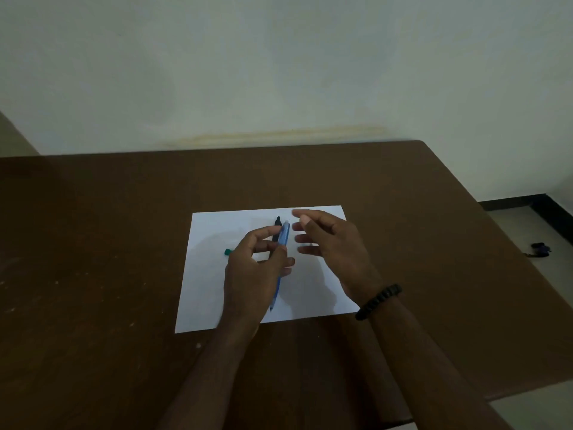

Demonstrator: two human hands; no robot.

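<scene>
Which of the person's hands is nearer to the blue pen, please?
The left. The left hand grips the blue pen around its middle, over the paper; the right hand is open just right of the pen, seemingly not touching it.

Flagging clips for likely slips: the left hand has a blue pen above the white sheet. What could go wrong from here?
1. The left hand pinches the blue pen with its tip low over the paper; a slip could leave a stray mark.
2. The right hand, open and blurred, is close to the pen's top end and might knock it or the black pen beside it.
3. The green piece, half hidden by the left hand, could get nudged away.
</scene>
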